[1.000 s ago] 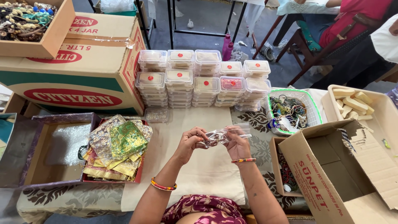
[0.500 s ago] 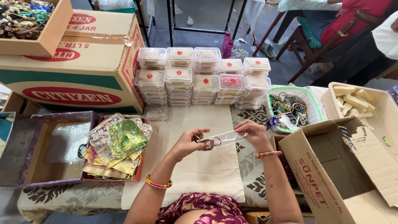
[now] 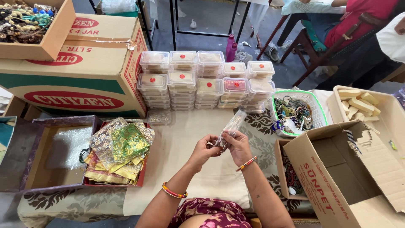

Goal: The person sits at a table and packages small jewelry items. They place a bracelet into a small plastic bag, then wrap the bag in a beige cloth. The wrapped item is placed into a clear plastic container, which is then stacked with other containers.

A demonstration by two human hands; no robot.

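The tabletop (image 3: 168, 147), under a pale cloth with a dark leafy border, carries everything within arm's reach of the seated person. Largest is the big cardboard carton (image 3: 84, 71) at the far left, serving as a stand for one open box of beads (image 3: 29, 25). One more open carton (image 3: 350, 173) lies tipped at the right, its mouth turned toward the person, probably for easy reaching. Along the back, clear lidded tubs (image 3: 202, 80) stand in about ten stacks, two rows deep, each top lid marked by a red dot; stacking keeps them compact. One green-rimmed basket (image 3: 320, 109) holds tangled jewellery, and one red tray (image 3: 141, 177) at the left holds a heap of shiny brocade pouches (image 3: 120, 147). Above the cloth, the left hand (image 3: 204, 150) and right hand (image 3: 238, 145) meet, fingers pinched on the lower end of one small clear packet (image 3: 231, 126), which stands up slanting between them, well clear of the table.
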